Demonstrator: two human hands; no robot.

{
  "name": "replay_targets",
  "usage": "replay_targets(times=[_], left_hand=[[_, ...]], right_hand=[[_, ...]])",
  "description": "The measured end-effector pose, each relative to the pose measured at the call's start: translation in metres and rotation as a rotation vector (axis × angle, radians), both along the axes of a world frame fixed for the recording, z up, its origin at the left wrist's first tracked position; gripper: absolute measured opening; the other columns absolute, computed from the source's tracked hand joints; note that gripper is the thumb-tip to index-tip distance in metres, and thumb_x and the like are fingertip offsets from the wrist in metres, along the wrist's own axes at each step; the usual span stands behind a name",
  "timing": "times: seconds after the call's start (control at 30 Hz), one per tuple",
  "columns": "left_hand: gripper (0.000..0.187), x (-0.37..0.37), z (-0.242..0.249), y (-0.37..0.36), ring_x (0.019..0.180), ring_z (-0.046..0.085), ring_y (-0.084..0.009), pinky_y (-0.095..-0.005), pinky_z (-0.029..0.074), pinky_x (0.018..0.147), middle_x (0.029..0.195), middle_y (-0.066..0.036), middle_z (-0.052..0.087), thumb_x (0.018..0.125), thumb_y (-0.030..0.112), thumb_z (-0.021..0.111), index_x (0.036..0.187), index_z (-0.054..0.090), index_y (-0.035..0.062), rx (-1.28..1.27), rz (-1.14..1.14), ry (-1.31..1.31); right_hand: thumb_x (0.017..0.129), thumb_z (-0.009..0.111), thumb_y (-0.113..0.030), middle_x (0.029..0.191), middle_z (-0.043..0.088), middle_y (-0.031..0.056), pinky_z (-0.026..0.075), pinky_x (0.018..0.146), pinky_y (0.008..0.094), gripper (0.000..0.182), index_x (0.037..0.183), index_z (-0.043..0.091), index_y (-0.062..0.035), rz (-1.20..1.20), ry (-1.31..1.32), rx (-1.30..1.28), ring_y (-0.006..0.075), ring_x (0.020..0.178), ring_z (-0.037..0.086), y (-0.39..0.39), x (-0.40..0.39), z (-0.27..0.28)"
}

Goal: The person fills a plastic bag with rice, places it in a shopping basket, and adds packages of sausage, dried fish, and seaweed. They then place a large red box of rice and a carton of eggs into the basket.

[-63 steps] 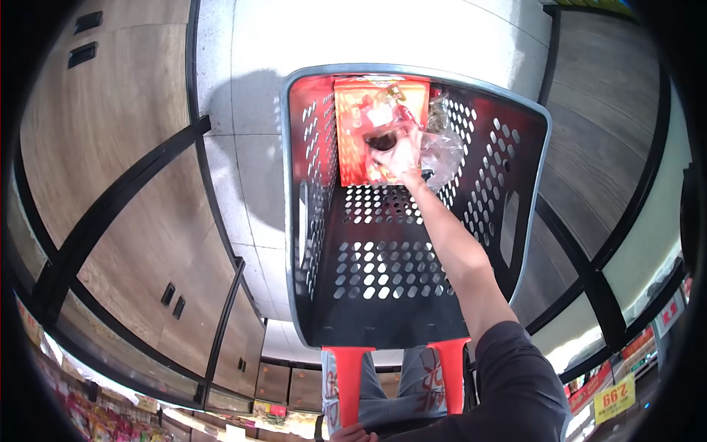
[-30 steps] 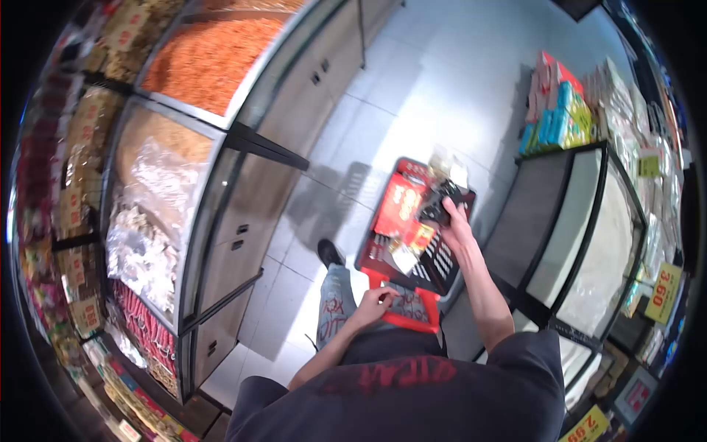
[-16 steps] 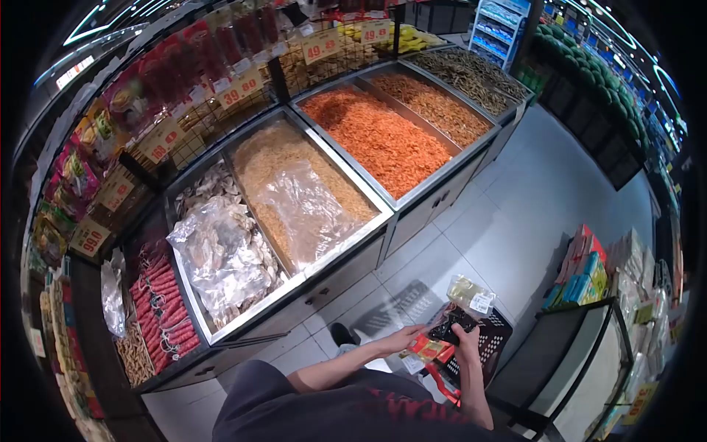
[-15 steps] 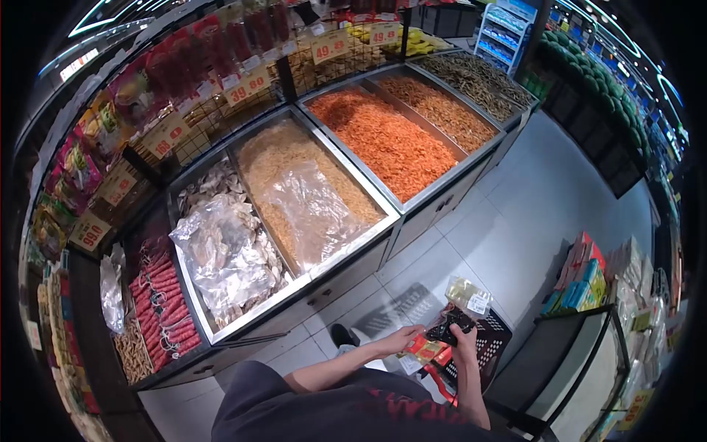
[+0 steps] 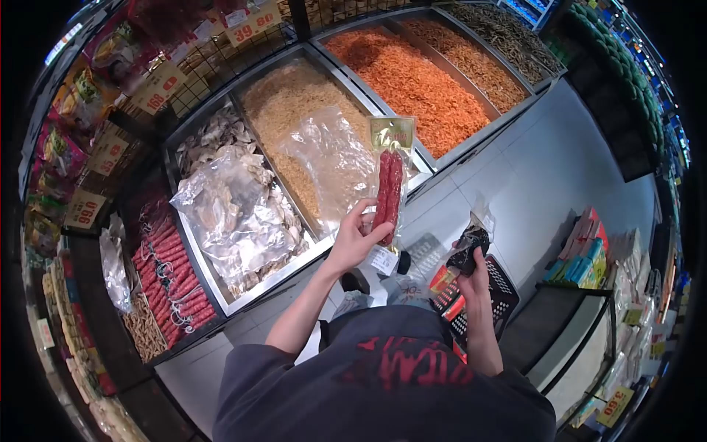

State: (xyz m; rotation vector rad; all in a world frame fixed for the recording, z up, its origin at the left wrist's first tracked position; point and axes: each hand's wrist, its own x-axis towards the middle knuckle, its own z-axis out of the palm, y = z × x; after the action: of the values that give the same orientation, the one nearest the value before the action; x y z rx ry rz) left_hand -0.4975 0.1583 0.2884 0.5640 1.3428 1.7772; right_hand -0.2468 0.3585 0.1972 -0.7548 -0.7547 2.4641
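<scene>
The pack [image 5: 389, 188] is deep red inside clear plastic, its header [image 5: 392, 135] dull gold-green with red print, its label [image 5: 384, 261] white. The bag [image 5: 469, 249] is black. The basket [image 5: 501, 291] is black, dotted with rows of pale holes. The shirt [image 5: 309, 390] is charcoal with red lettering; the flakes [image 5: 412, 88] are bright orange.

Fisheye distortion, dark corners, glinting plastic [image 5: 221, 214]

One left hand [image 5: 361, 236], one right hand [image 5: 477, 276]; one packet of red sausages [image 5: 389, 184], one black packet [image 5: 462, 258], one basket [image 5: 502, 293]. Three pieces of loose clear plastic [image 5: 221, 202], five large price cards [image 5: 158, 87] with red figures, and five metal-edged compartments [image 5: 276, 277] of loose food.
</scene>
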Motion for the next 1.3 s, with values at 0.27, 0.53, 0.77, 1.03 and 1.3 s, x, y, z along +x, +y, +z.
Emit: replay_targets(times=[0.27, 0.53, 0.77, 1.03, 1.3], left_hand=[[0.047, -0.060, 0.043, 0.074, 0.084, 0.068, -0.0145, -0.0268, 0.055, 0.071, 0.101, -0.012, 0.069, 0.091, 0.005, 0.067, 0.131, 0.044, -0.0017, -0.100, 0.139, 0.248], [0.038, -0.178, 0.096, 0.227, 0.081, 0.067, -0.0123, -0.0262, 0.054, 0.069, 0.097, -0.011, 0.070, 0.093, 0.007, 0.066, 0.126, 0.048, -0.0017, 0.033, 0.446, 0.545], [0.034, -0.350, 0.192, 0.282, 0.079, 0.067, -0.0107, -0.0253, 0.054, 0.067, 0.096, -0.008, 0.071, 0.094, 0.017, 0.067, 0.120, 0.054, -0.0003, -0.104, 0.731, 0.939], [0.047, -0.443, 0.237, 0.278, 0.081, 0.068, -0.0137, -0.0278, 0.054, 0.066, 0.096, -0.014, 0.071, 0.090, 0.022, 0.074, 0.122, 0.052, -0.0049, -0.221, 1.011, 0.934], [0.046, -0.462, 0.214, 0.278, 0.076, 0.069, -0.0135, -0.0268, 0.052, 0.066, 0.088, -0.012, 0.072, 0.087, 0.023, 0.076, 0.119, 0.057, -0.0045, -0.109, 0.974, 0.861]], right_hand=[[0.095, 0.064, -0.027, 0.114, 0.065, 0.0126, 0.054, 0.091, 0.0403, 0.041, 0.127, 0.053, -0.0037, -0.050, -0.106, -0.073, 0.0259, 0.103, 0.064, 0.087, -0.021, -0.037], [0.090, 0.071, -0.018, 0.106, 0.062, 0.0053, 0.054, 0.088, 0.0361, 0.044, 0.128, 0.051, -0.0068, 0.050, -0.188, 0.072, 0.0190, 0.096, 0.064, 0.259, -0.038, -0.031], [0.088, 0.072, -0.014, 0.102, 0.063, 0.0055, 0.055, 0.086, 0.0338, 0.039, 0.121, 0.054, -0.0042, 0.158, -0.303, 0.211, 0.0183, 0.092, 0.065, 0.392, -0.038, -0.030], [0.089, 0.072, -0.016, 0.103, 0.064, 0.0054, 0.055, 0.084, 0.0340, 0.040, 0.123, 0.054, -0.0044, -0.003, -0.310, 0.111, 0.0186, 0.092, 0.065, 0.412, -0.029, -0.043], [0.090, 0.071, -0.019, 0.103, 0.065, 0.0069, 0.056, 0.084, 0.0369, 0.037, 0.121, 0.056, -0.0042, -0.044, -0.320, 0.106, 0.0211, 0.091, 0.066, 0.399, -0.024, -0.042]])
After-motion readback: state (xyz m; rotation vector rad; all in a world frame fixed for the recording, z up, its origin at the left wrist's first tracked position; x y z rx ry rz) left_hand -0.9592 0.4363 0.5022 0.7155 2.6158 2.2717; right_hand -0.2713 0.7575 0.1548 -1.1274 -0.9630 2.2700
